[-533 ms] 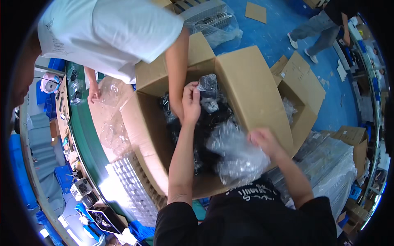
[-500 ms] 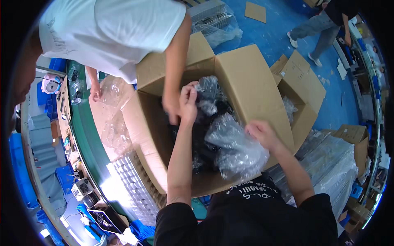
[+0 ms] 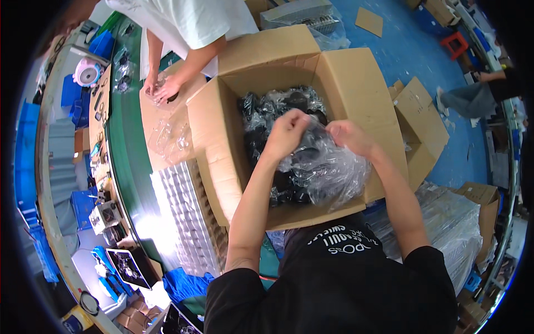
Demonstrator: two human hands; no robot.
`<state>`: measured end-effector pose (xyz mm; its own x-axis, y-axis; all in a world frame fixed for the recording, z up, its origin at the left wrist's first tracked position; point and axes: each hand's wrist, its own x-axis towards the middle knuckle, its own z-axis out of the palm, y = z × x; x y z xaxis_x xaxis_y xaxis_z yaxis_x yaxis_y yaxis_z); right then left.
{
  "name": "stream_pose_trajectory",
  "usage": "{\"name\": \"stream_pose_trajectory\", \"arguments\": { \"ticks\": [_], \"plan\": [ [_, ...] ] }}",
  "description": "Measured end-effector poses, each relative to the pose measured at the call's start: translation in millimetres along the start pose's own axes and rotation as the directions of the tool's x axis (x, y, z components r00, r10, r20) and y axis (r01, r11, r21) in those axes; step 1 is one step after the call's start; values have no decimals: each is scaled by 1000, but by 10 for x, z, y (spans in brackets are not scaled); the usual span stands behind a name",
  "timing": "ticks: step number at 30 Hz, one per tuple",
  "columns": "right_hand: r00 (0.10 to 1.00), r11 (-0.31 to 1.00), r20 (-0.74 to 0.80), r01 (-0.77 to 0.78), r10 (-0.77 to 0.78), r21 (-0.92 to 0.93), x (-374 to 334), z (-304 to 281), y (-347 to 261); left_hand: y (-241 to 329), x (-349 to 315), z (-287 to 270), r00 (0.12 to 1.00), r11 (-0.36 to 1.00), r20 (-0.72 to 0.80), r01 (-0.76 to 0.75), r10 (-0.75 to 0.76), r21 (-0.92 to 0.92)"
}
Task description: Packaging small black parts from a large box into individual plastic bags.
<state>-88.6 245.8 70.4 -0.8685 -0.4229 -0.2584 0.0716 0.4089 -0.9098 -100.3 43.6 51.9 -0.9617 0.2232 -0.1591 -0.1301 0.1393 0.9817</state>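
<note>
An open cardboard box stands in front of me, filled with black parts in clear plastic wrapping. Above its contents, my left hand is closed, fingertips pinched on thin clear film. My right hand, also closed, grips the film a short way to the right. That film belongs to a crumpled clear plastic bag that spreads below my hands over the box's near right part. Whether a part lies inside the bag, I cannot make out.
At the left, a co-worker's hands handle something on a cardboard sheet with clear wrappings. A silvery tray stack stands left of the box. Another open carton and a film-wrapped stack are at the right.
My left hand moved right, no longer on the bagged black part; my right hand shifted up, closer to the left. The co-worker's arm left the box, and both their hands are over the cardboard sheet.
</note>
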Motion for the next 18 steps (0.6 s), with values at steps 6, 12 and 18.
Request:
{"name": "stream_pose_trajectory", "arguments": {
  "ticks": [6,12,18],
  "plan": [
    [999,996,50,1,4,-89,-75,137,-3,-111,-259,0,990,974,95,125,-109,-187],
    [990,993,-143,20,-4,114,-322,201,39,-887,-611,-202,885,678,386,453,-261,-580],
    [939,978,-343,-98,28,-186,-425,277,102,-773,-445,-163,969,679,25,189,-244,-709]
  ]
}}
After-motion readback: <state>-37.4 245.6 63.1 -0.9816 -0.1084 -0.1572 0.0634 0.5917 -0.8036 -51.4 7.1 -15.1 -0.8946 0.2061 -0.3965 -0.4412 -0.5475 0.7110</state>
